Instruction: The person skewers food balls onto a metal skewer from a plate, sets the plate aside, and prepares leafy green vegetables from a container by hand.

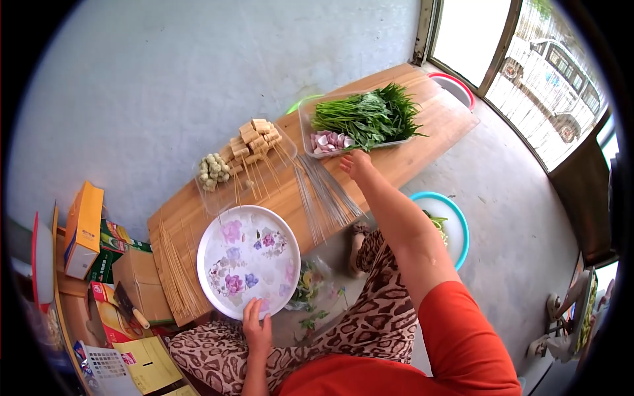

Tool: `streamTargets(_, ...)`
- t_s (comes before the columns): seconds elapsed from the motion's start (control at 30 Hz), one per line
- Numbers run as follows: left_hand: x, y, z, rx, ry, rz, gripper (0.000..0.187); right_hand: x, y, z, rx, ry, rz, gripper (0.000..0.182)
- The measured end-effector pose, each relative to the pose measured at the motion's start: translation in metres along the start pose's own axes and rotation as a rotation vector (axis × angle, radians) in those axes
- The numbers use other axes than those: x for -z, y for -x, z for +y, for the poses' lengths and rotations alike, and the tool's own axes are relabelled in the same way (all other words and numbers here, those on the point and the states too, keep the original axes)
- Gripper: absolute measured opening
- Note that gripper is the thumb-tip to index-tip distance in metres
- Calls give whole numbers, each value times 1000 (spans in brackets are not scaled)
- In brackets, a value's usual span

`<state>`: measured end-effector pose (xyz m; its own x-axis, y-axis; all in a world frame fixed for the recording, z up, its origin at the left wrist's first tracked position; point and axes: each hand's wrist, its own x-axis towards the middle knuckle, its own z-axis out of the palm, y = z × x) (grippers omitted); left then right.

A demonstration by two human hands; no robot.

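Two hands [257, 330] [357, 164], one round tray [248, 257], two clear boxes [305, 129] [212, 202], one table [446, 99] and one knife [138, 315] can be counted.

Daylight glares through the doorway [502, 46]; curved edges seem soft.

A white vehicle [549, 82] stands outside, an orange box [84, 224] indoors.

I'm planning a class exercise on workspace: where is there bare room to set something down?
The table's right end is bare, bordered by the greens and the table's edge. The plate is bare too, with the left hand at its rim. Crowded: mid-table, metal skewers between rolls and greens; left end, sticks.
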<state>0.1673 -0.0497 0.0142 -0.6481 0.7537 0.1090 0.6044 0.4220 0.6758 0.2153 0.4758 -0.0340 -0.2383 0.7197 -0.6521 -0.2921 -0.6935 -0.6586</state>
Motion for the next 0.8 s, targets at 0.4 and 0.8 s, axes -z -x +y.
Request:
streamTargets(0.4,14,6,-29,136,87,178,35,6,-10,0,-2,-304,-5,36)
streamTargets(0.8,33,10,-56,321,199,362,35,103,0,-52,104,-144,134,22)
